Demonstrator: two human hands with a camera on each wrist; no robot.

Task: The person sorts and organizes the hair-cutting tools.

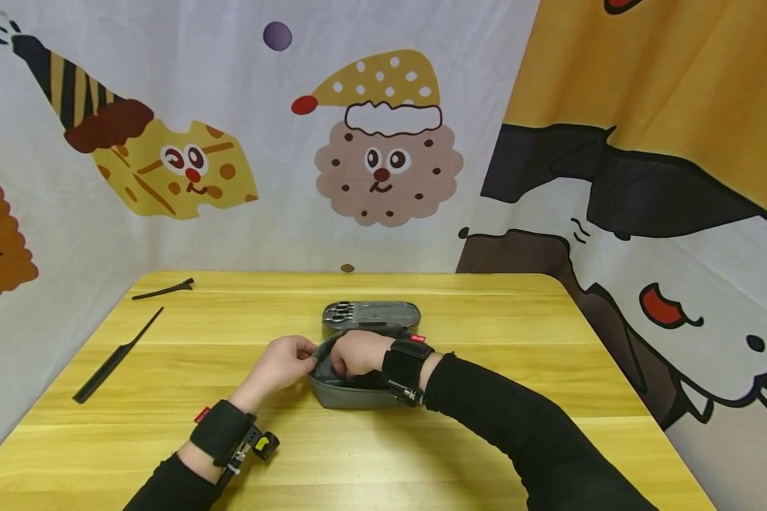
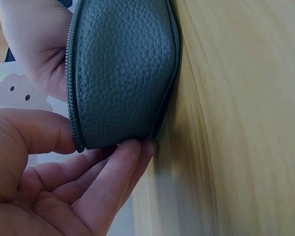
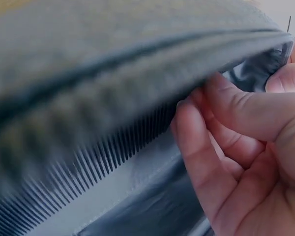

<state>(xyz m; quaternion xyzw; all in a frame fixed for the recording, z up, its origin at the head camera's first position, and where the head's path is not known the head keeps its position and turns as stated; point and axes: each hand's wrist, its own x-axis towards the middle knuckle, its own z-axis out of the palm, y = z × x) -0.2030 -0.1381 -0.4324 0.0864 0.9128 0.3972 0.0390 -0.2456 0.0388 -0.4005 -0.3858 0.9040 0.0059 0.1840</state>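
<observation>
A grey zippered pouch (image 1: 353,399) of pebbled leather (image 2: 125,73) stands unzipped on the table, its lid (image 1: 386,312) folded back. At the pouch's left end, my left hand (image 1: 280,365) grips the zippered rim, thumb on the rim and fingers against the outside wall. My right hand (image 1: 363,353) reaches inside the pouch. There, in the right wrist view, its thumb and fingers pinch a dark comb (image 3: 96,164), whose fine teeth run along the inner wall. The fingers and the pouch's front wall hide the rest of the comb. Metal scissors (image 1: 341,311) lie in the lid's left part.
On the left of the wooden table (image 1: 486,440) lie a black tail comb (image 1: 111,365) and, farther back, a black hair clip (image 1: 164,289). Behind the table hangs a cartoon-printed curtain (image 1: 281,234).
</observation>
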